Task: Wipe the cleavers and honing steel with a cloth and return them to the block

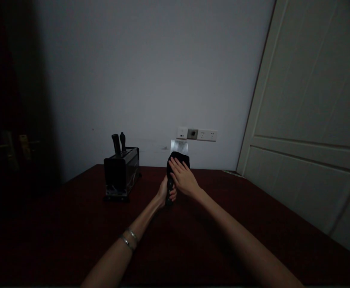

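Upright above the table stands a cleaver (179,147) with a broad, shiny blade and a dark handle. My left hand (163,191) is closed around the handle, at the lower end. A black cloth (181,157) covers most of the blade, leaving the bright top part bare. Flat against this cloth lies my right hand (183,177), its fingers stretched out and slightly apart, pointing up and to the left. Whether the cloth wraps round the back of the blade is hidden.
To the left on the dark red table (211,224) stands a black knife block (121,172) with two dark-handled tools (116,143) in it. Wall sockets (206,135) sit behind the cleaver. A pale panelled door (307,120) rises at the right. The room is dim.
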Motion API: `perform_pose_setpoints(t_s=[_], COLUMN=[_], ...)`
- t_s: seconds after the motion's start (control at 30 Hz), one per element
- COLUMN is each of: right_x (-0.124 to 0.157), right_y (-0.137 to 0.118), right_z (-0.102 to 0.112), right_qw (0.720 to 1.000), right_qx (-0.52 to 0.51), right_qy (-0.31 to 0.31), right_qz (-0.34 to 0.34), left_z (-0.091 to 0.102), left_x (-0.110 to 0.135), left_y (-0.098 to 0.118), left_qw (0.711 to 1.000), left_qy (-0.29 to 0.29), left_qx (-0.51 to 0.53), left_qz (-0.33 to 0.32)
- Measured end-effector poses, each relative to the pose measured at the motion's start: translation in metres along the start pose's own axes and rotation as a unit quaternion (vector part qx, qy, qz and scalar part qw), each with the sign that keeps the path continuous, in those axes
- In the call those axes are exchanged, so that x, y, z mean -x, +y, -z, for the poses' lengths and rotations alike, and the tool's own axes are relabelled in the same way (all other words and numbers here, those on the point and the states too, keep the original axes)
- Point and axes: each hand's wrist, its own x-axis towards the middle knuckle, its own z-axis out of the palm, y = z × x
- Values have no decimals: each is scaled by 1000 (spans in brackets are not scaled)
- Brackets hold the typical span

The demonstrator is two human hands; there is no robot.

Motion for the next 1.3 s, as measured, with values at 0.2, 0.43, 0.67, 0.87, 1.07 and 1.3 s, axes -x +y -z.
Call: perform_pose_setpoints(t_s=[0.2,0.43,0.67,0.87,1.07,1.3], right_x=[-26,-30,12,-8,-35,1], right_y=[30,39,-2,23,54,28], right_z=[8,16,10,9,7,6], right_qw=[1000,999,997,999,999,999], right_qx=[15,26,-1,-10,-8,-42], right_qy=[-2,3,-36,-19,15,9], right_qz=[-12,-24,62,36,-41,11], left_z=[-1,-2,3,2,-1,-3], left_x=[-2,-5,-2,-3,-1,3], left_y=[-5,-8,2,-3,-7,4], left_qw=[999,997,1000,998,997,998], left_qy=[-40,-71,2,-70,-78,-54], left_qx=[-15,-18,18,10,-1,32], left_qz=[-4,15,18,-3,7,8])
